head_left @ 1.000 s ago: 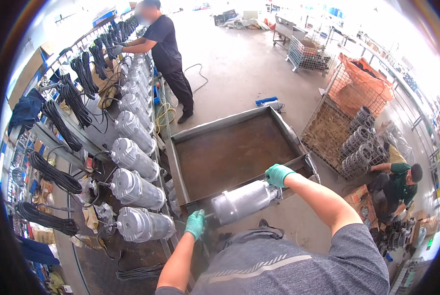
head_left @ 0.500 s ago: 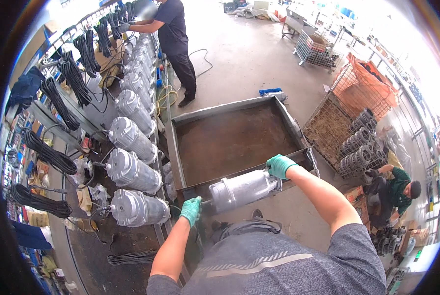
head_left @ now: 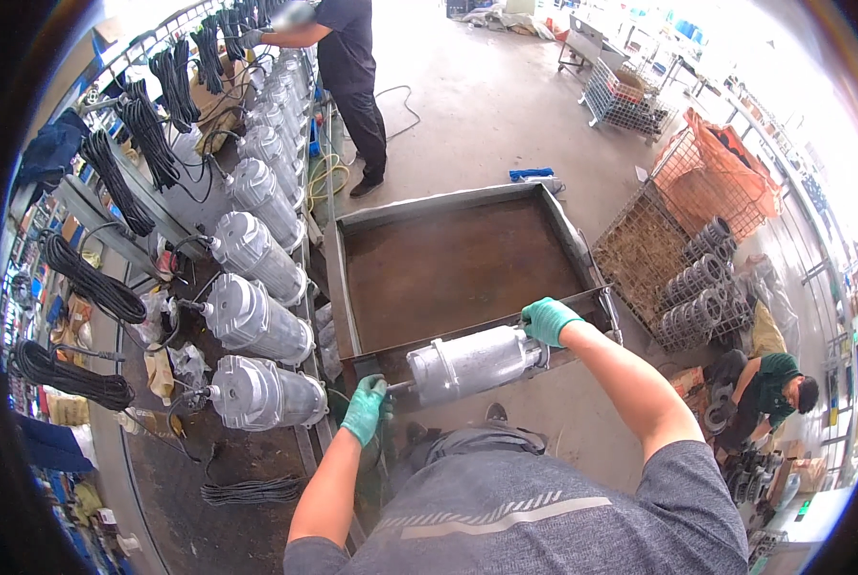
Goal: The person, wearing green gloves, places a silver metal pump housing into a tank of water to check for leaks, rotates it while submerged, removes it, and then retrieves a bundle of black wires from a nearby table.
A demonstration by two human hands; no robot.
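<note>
A silver-grey cylindrical pump motor (head_left: 472, 364) lies on its side at the near edge of a shallow metal tank (head_left: 339, 273), in front of my body. My right hand (head_left: 549, 321), in a green glove, is wrapped over the motor's right end. At the other end a thin rod or cable sticks out, and my left hand (head_left: 364, 410), also gloved in green, is closed around it. The fingertips of the left hand are partly hidden. Dark liquid or a brown stained bottom (head_left: 463, 268) shows inside the tank.
Similar motors (head_left: 261, 316) stand in a long row on a bench at the left, with black cable coils (head_left: 93, 287) hanging beside them. A co-worker (head_left: 352, 86) stands by the far end. Another crouches (head_left: 769, 393) at the right, near a wire cage (head_left: 640, 249) holding ribbed metal parts.
The view has shifted slightly. My left hand has turned a little at the motor's rod end, while my right hand keeps its place on the other end.
</note>
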